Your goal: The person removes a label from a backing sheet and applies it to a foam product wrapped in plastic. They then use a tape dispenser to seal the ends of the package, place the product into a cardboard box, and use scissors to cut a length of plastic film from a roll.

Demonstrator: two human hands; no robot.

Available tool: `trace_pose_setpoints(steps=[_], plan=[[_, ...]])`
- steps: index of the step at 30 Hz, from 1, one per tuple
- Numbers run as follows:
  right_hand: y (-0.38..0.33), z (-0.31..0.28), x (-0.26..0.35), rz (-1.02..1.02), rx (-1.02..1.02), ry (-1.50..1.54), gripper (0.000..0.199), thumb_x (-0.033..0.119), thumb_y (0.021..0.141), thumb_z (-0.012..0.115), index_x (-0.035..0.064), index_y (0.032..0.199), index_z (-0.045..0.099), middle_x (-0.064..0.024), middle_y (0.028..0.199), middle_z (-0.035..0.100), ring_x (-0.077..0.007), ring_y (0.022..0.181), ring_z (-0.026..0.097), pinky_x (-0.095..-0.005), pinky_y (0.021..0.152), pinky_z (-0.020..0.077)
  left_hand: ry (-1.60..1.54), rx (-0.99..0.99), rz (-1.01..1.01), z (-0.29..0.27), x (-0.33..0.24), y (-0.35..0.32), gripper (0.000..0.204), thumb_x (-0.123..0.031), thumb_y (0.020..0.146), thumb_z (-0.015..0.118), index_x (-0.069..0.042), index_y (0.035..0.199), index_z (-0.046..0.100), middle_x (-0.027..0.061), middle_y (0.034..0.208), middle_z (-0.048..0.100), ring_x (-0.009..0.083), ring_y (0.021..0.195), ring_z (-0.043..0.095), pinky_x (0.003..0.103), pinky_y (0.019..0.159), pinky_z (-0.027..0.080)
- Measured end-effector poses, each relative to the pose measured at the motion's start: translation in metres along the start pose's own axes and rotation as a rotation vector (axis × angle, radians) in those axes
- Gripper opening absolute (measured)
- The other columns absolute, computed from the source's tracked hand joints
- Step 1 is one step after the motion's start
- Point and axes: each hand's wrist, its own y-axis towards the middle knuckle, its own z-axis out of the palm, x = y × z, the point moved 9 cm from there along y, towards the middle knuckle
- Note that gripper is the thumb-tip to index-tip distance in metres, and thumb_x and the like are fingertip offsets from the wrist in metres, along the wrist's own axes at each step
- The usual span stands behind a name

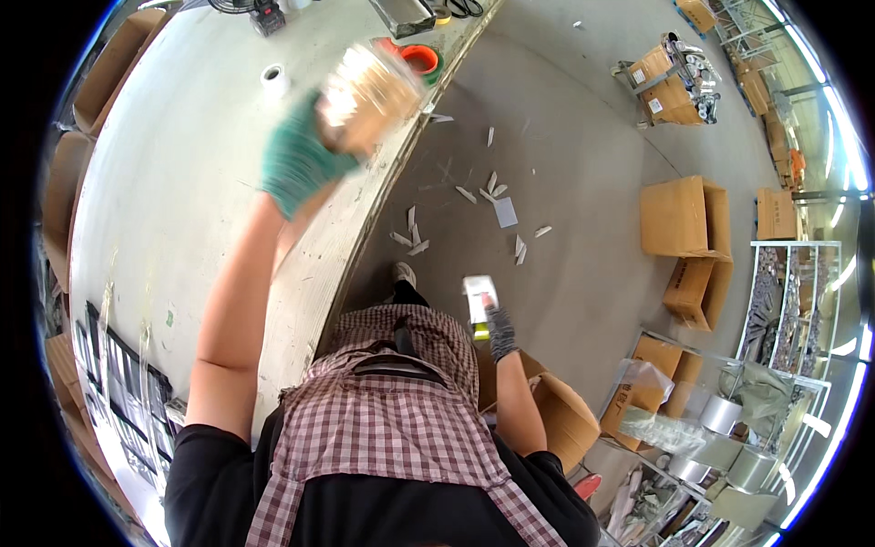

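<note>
Over the bench, my left hand [305, 155] in a green glove is closed round a shiny tan, partly clear object [369, 100]. Motion smears it; it is rounded like a wide tape roll, but I cannot tell its kind for sure. Just beyond it on the bench lie orange and green tape rolls [422, 60]. At my right side, off the bench, my right hand [501, 334] in a dark grey glove grips a small white box [478, 299] with a yellow-green end. An open cardboard carton [567, 417] stands below that hand, partly hidden by my arm.
The pale bench [182, 219] fills the left, with a white roll [272, 77] and a dark tray [403, 14]. Paper strips [412, 223] litter the floor. Farther right stand cartons [673, 214], a loaded trolley [670, 82] and metal racks [791, 310].
</note>
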Motion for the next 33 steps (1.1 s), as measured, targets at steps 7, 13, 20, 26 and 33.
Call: trace_pose_setpoints(steps=[7, 13, 20, 26, 33], plan=[[-0.066, 0.032, 0.127, -0.32, 0.224, 0.379, 0.041, 0.039, 0.091, 0.057, -0.0005, 0.101, 0.062, -0.0066, 0.084, 0.066, -0.0142, 0.07, 0.063, -0.0269, 0.06, 0.0506, -0.7, -0.643, -0.585, -0.118, 0.218, 0.002, 0.056, -0.035, 0.075, 0.076, -0.011, 0.12, 0.051, 0.0079, 0.107, 0.06, 0.019, 0.092, 0.06, 0.039, 0.078, 0.053], [-0.15, 0.044, 0.162, -0.684, 0.223, 0.116, 0.033, 0.026, 0.084, 0.068, -0.0004, 0.103, 0.063, -0.0067, 0.09, 0.067, -0.0159, 0.077, 0.062, -0.0307, 0.07, 0.051, -0.679, -0.607, -1.302, -0.025, 0.244, -0.185, 0.059, -0.057, 0.07, 0.074, -0.018, 0.11, 0.056, 0.0012, 0.096, 0.057, 0.0176, 0.081, 0.05, 0.034, 0.066, 0.041], [-0.239, 0.093, 0.224, -0.842, 0.732, -0.203, 0.046, 0.033, 0.073, 0.073, 0.0006, 0.104, 0.066, -0.0165, 0.1, 0.067, -0.0302, 0.098, 0.064, -0.0362, 0.088, 0.047, -0.981, 0.767, -0.909, 0.095, 0.005, -0.179, 0.041, -0.039, 0.085, 0.066, -0.002, 0.104, 0.065, 0.0082, 0.099, 0.067, 0.017, 0.092, 0.062, 0.032, 0.083, 0.051], [-0.244, 0.089, 0.228, -1.036, 0.672, -0.211, 0.043, 0.029, 0.073, 0.073, 0.0006, 0.105, 0.064, -0.0159, 0.099, 0.067, -0.0326, 0.094, 0.064, -0.0381, 0.087, 0.0474, -0.968, 0.911, -0.912, 0.114, -0.017, -0.152, 0.028, -0.029, 0.085, 0.069, -0.003, 0.093, 0.067, 0.0018, 0.077, 0.065, 0.0088, 0.066, 0.057, 0.022, 0.061, 0.047], [-0.173, 0.084, 0.192, -0.559, 0.407, 0.197, 0.039, 0.034, 0.088, 0.062, -0.0015, 0.102, 0.063, -0.0063, 0.087, 0.066, -0.0133, 0.082, 0.06, -0.0286, 0.073, 0.0481, 0.176, 0.301, -0.011, 0.154, 0.011, 0.001, 0.009, -0.018, 0.078, 0.066, -0.011, 0.082, 0.071, 0.0097, 0.089, 0.067, 0.0288, 0.081, 0.063, 0.035, 0.073, 0.05]])
